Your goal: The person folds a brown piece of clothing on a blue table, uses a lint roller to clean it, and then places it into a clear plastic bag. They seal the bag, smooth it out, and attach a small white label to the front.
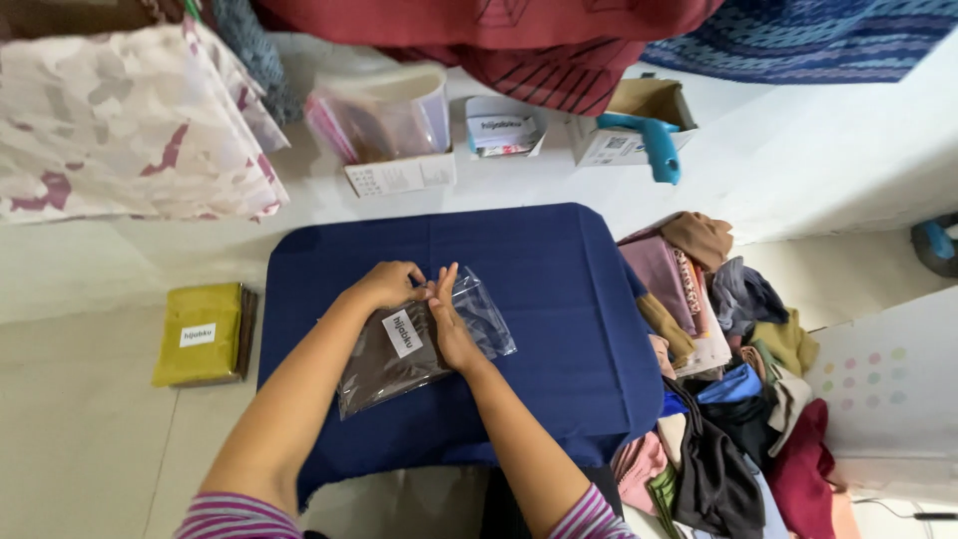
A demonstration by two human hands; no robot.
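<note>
A clear plastic bag (399, 364) with a folded brown cloth inside and a white label lies on a dark blue cloth (559, 299) that covers a low table. My left hand (384, 284) pinches the bag's top edge with curled fingers. My right hand (449, 324) lies flat on the bag beside it, with its fingertips meeting the left hand's at the bag's open end. The far end of the bag (489, 319) is see-through and holds no cloth.
A packed yellow-green cloth (198, 334) with a label lies on the floor at left. A heap of folded cloths in several colours (728, 369) sits to the right. At the back stand a box of plastic bags (394, 130), small boxes, a teal tool (654, 140) and patterned fabric (130, 120).
</note>
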